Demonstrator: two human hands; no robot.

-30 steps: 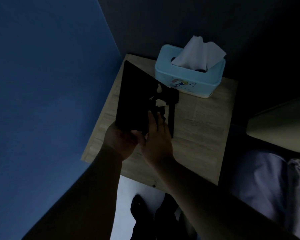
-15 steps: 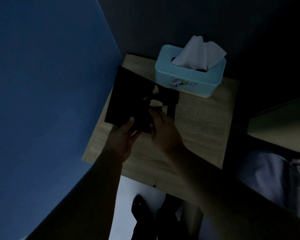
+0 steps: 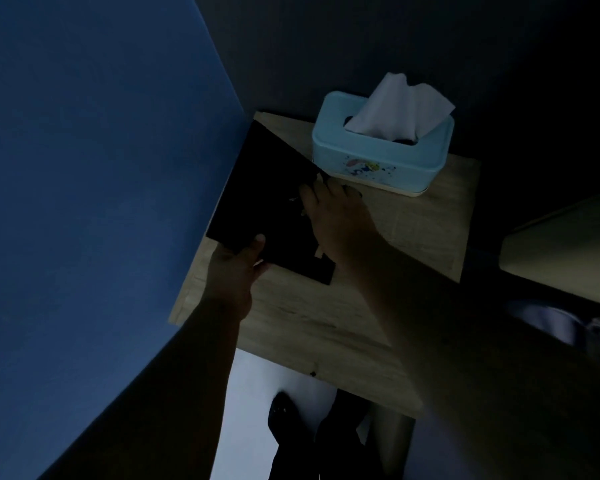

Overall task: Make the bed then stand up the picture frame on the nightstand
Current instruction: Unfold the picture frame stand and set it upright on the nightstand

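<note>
The room is dim. A black picture frame (image 3: 257, 195) is over the back left part of the wooden nightstand (image 3: 326, 320), its dark back facing me, tilted toward the blue wall. My left hand (image 3: 238, 268) grips its near lower corner, thumb on top. My right hand (image 3: 336, 216) rests on the frame's right side, fingers spread around the black stand leg (image 3: 317, 270) that sticks out toward me. Whether the frame's bottom edge touches the nightstand is hidden.
A light blue tissue box (image 3: 381, 157) with a white tissue sticking up stands at the back right of the nightstand, close to my right fingers. A blue wall (image 3: 101, 168) is at left. The bed's edge (image 3: 561, 251) and pale bedding (image 3: 568, 327) lie at right.
The frame has shifted toward the back left of the nightstand. My right hand moved up along its right side toward the tissue box; my left hand now holds the near lower corner.
</note>
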